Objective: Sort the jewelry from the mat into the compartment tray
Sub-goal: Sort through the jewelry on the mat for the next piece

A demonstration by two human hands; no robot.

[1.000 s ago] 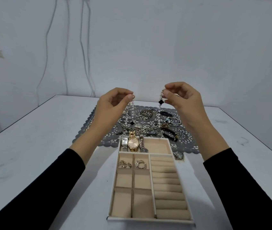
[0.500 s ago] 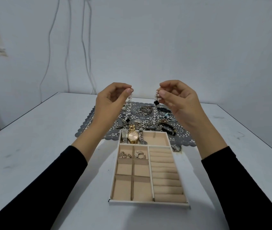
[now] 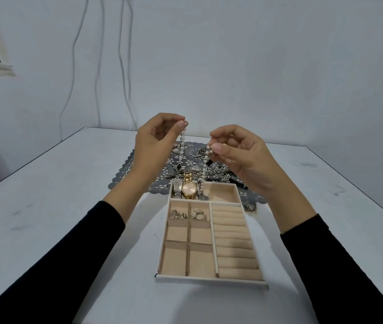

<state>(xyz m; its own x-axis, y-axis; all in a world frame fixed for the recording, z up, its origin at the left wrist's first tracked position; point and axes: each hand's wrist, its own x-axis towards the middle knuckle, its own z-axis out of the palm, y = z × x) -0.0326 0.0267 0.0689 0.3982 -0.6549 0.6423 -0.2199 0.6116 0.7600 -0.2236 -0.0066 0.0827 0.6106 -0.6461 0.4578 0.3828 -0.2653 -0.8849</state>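
Left hand (image 3: 160,141) and right hand (image 3: 244,157) each pinch one end of a bead chain (image 3: 181,148) btwn thumb and forefinger, w/ the other fingers (image 3: 237,136) loosely curled. Both hands are raised over the far half of the surface (image 3: 69,206), above the mat (image 3: 125,169). The chain hangs in two near-vertical strands, so its long axis runs up-down, and the left end is held higher than the right.

The tray (image 3: 209,278) lies below the fingers and toward the near edge. The right strand drops close to the tray's far wide compt, just beside the watches (image 3: 188,188) at that compt's left end. The left strand hangs farther back, over the mat. Free room in that compt is at its right end, nearer the right hand. The next move prob. means lowering the chain and drawing it nearward, then laying it flat left-right, right hand leading.

The chain's bottom loop is lost in the pile (image 3: 218,171) of metal pieces on the mat, so can't tell if it hangs clear or is snagged there. A dark bit just under the right fingers may be a charm on the chain, not sure. The hands and right wrist cover parts of the mat. The small pieces (image 3: 177,214) in two little compts are too tiny to identify
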